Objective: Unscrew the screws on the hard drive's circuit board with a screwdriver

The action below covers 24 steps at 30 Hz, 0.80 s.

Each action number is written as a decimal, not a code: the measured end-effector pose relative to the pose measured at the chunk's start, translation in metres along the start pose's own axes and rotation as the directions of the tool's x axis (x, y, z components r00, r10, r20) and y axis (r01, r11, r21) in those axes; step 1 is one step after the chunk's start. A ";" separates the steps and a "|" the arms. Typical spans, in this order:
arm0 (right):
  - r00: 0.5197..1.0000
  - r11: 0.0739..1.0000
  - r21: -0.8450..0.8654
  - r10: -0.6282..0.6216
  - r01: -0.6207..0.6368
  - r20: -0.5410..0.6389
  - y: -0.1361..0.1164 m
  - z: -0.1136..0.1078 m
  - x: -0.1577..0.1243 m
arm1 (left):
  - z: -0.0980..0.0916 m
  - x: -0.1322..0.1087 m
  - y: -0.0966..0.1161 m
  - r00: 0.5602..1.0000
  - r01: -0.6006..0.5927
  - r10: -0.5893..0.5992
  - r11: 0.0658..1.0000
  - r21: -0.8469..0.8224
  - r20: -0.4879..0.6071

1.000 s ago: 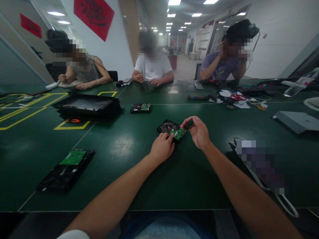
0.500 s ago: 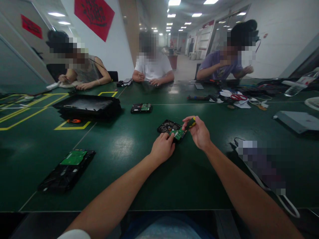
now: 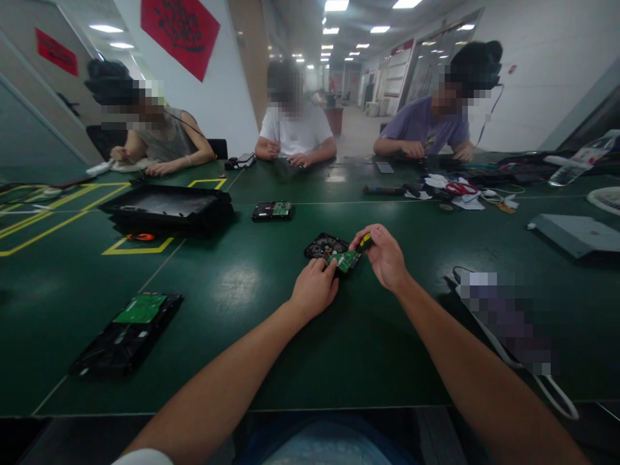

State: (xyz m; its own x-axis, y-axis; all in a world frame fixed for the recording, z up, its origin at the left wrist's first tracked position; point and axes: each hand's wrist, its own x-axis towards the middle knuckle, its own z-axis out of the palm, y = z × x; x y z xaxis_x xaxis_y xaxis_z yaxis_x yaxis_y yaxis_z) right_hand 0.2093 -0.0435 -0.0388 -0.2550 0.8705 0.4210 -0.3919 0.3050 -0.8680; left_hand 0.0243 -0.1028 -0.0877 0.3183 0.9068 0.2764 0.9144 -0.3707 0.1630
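Note:
A black hard drive (image 3: 325, 247) with a green circuit board (image 3: 345, 260) lies on the green table (image 3: 252, 290) in front of me. My left hand (image 3: 314, 289) is curled, its fingertips pressing on the near edge of the drive. My right hand (image 3: 385, 257) is closed round a small screwdriver (image 3: 365, 242) with a black and yellow handle, whose tip points down at the circuit board.
A second drive (image 3: 272, 210) lies farther back and a third (image 3: 126, 334) at near left. A stack of black trays (image 3: 167, 208) stands left. Three people sit across the table. Scissors (image 3: 460, 188) and clutter lie at the far right, a grey box (image 3: 576, 234) beyond.
My right hand has turned the screwdriver slightly over the board, so its yellow part shows. The person at the far right lowered both hands to the table. My left hand stayed put.

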 end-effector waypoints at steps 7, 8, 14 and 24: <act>1.000 1.000 0.010 0.007 -0.007 -0.015 -0.001 0.003 0.000 | 0.000 -0.001 -0.001 1.000 -0.010 0.010 1.000 0.010 -0.009; 1.000 1.000 0.003 0.012 -0.012 -0.017 -0.001 0.004 0.000 | 0.001 0.000 -0.002 1.000 -0.008 0.008 1.000 0.012 -0.008; 1.000 0.995 -0.100 0.006 -0.009 -0.028 0.000 0.003 -0.001 | 0.001 0.000 -0.001 1.000 -0.005 0.005 1.000 0.005 -0.009; 0.996 0.999 -0.051 0.006 -0.010 -0.090 0.003 -0.003 0.002 | 0.000 0.000 -0.001 1.000 -0.008 0.008 1.000 0.004 0.001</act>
State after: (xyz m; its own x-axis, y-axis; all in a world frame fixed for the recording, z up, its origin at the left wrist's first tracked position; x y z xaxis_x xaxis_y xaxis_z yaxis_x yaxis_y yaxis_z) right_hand 0.2105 -0.0397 -0.0410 -0.1767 0.9035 0.3905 -0.3440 0.3151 -0.8845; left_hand 0.0237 -0.1025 -0.0877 0.3262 0.9039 0.2766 0.9128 -0.3773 0.1566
